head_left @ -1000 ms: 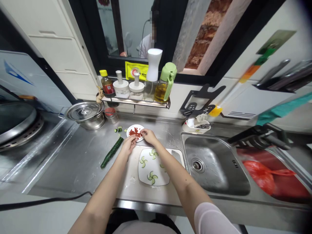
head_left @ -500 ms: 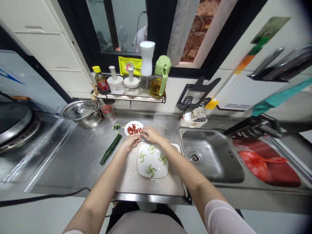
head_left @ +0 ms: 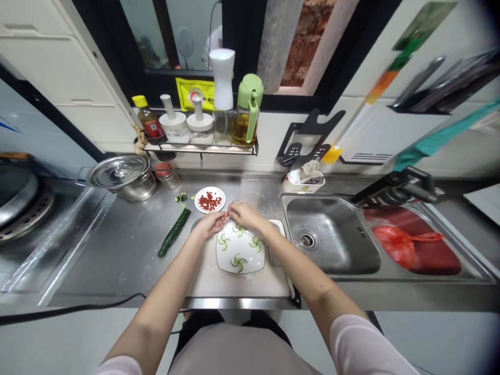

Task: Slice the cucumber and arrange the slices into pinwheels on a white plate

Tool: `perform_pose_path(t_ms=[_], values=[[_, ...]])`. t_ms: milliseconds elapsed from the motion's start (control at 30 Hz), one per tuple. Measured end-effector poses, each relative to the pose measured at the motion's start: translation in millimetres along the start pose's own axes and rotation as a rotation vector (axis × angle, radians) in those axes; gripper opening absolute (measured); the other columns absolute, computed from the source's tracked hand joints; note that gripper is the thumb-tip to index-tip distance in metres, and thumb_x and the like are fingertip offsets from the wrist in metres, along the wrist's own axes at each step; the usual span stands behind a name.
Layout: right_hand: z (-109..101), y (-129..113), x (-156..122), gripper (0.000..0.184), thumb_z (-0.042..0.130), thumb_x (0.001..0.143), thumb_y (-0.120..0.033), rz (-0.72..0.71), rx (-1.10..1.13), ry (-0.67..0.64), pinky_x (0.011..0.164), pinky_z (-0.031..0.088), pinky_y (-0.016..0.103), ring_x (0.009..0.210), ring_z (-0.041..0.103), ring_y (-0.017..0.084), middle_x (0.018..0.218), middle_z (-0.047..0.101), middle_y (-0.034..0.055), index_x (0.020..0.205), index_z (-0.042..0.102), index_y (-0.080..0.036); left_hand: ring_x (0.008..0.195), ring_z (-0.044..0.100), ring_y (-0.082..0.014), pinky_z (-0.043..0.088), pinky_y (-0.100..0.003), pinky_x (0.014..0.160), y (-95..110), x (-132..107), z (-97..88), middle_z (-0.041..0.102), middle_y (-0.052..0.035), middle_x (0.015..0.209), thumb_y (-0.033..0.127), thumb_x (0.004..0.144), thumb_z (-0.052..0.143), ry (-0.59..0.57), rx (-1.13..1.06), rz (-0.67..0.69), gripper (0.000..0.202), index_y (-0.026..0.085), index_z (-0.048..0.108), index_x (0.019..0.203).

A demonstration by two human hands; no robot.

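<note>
At the far left of the steel worktop (head_left: 117, 250) sits a stove burner (head_left: 17, 203), and behind it a lidded metal pot (head_left: 121, 177). A black cable (head_left: 78, 311) runs along the front edge. A cucumber (head_left: 174, 233) lies slantwise on the worktop, with a few cut bits (head_left: 183, 197) just beyond its far end. Next comes a small round dish (head_left: 210, 200) holding chopped red pieces.

The left hand (head_left: 211, 225) and right hand (head_left: 242, 212) meet fingertip to fingertip just in front of that dish, over the far edge of a square white plate (head_left: 250, 260). Both hands have their fingers curled in and drawn close together. Whether anything is pinched between them cannot be told.

The plate rests on a pale cutting board (head_left: 234, 286), and cucumber slices (head_left: 238, 262) are laid on it in small pinwheel shapes. On the wall shelf (head_left: 199, 150) above stand bottles and jars.

To the right is a steel sink (head_left: 332, 245) with a small white bowl (head_left: 302, 182) at its back corner. In the second basin lies a red plastic bag (head_left: 394, 245).
</note>
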State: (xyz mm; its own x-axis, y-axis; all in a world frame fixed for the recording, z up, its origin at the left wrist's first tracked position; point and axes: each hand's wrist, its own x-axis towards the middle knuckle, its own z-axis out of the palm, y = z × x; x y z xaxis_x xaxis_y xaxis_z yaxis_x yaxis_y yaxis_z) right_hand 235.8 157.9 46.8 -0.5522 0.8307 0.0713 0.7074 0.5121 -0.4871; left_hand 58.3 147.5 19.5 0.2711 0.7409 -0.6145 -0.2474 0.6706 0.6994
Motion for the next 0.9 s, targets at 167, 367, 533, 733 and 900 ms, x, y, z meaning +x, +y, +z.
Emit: perform_pose_path(t_ms=[167, 367, 533, 733, 900], values=[[16.3, 5.1, -26.5, 0.014, 0.052, 0.088, -0.022, 0.187, 0.032, 0.117, 0.082, 0.036, 0.027, 0.095, 0.048, 0.019, 0.098, 0.062, 0.0049, 0.091, 0.066, -0.02, 0.054, 0.053, -0.0071, 0.04, -0.017, 0.054, -14.9, 5.1, -2.2, 0.063, -0.0005, 0.066, 0.019, 0.073, 0.07, 0.215, 0.389, 0.368, 0.01, 0.015, 0.066, 0.081], [40.9, 10.4, -56.9, 0.014, 0.053, 0.088, -0.024, 0.337, 0.013, 0.114, 0.085, 0.035, 0.03, 0.097, 0.044, 0.022, 0.102, 0.06, 0.0061, 0.086, 0.067, -0.02, 0.082, 0.058, -0.0177, 0.043, -0.027, 0.078, -26.5, -3.9, 2.2, 0.066, -0.0036, 0.085, 0.025, 0.075, 0.068, 0.119, 1.122, 0.714, 0.014, 0.02, 0.07, 0.088], [47.0, 9.5, -62.8, 0.015, 0.052, 0.089, -0.025, 0.378, 0.006, 0.088, 0.089, 0.032, 0.035, 0.104, 0.041, 0.023, 0.109, 0.057, 0.0069, 0.087, 0.066, -0.02, 0.098, 0.055, -0.0221, 0.041, -0.031, 0.088, -36.3, -3.5, 14.1, 0.065, -0.007, 0.096, 0.029, 0.082, 0.063, 0.03, 1.36, 0.729, 0.015, 0.022, 0.072, 0.092], [49.2, 10.7, -62.4, 0.017, 0.05, 0.09, -0.023, 0.388, -0.011, 0.064, 0.09, 0.031, 0.037, 0.107, 0.039, 0.024, 0.11, 0.056, 0.008, 0.086, 0.066, -0.02, 0.096, 0.053, -0.0213, 0.039, -0.031, 0.086, -45.2, 2.1, 20.2, 0.065, -0.0075, 0.096, 0.03, 0.087, 0.056, 0.065, 1.433, 0.704, 0.018, 0.021, 0.072, 0.088], [54.3, 12.3, -61.2, 0.017, 0.049, 0.09, -0.023, 0.385, -0.062, 0.051, 0.09, 0.032, 0.038, 0.106, 0.038, 0.025, 0.112, 0.055, 0.0099, 0.087, 0.066, -0.019, 0.096, 0.052, -0.0229, 0.038, -0.033, 0.085, -45.7, 5.0, 22.0, 0.064, -0.0089, 0.096, 0.029, 0.087, 0.055, 0.096, 1.469, 0.692, 0.02, 0.02, 0.072, 0.086]])
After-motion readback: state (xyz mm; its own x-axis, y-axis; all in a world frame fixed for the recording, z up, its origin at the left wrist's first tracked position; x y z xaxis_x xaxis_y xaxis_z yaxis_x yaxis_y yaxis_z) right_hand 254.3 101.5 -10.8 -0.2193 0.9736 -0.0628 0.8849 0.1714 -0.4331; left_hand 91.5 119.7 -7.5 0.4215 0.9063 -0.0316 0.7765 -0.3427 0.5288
